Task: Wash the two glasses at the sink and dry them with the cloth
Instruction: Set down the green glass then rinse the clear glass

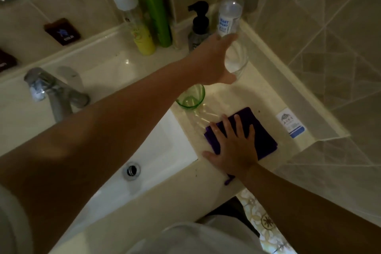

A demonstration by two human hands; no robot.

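A white rectangular sink (156, 144) fills the left and middle of the view, with a chrome drain (131, 170) at its bottom and a chrome faucet (54, 94) at its far left rim. To its right runs a pale cream desk (284, 97) set into a tiled corner.

The left hand (212, 62) reaches across the basin to a clear glass (237, 60) standing on the desk near the back; its thumb and fingers spread round the glass, seemingly touching its sides, though a firm grip cannot be told. The glass is colourless and see-through, and looks empty.

The right hand (235, 146) lies flat, fingers straight and spread, on a folded dark purple cloth (261, 136) at the desk's near edge, just beside the sink.

Between the two hands stands a green see-through glass (191, 97), upright, close to the sink rim, partly hidden by the left forearm.

Along the back stand a clear water bottle (229, 12) with a white cap, a black pump bottle (199, 27), a green can (158, 14) and a yellow spray can (134, 20).
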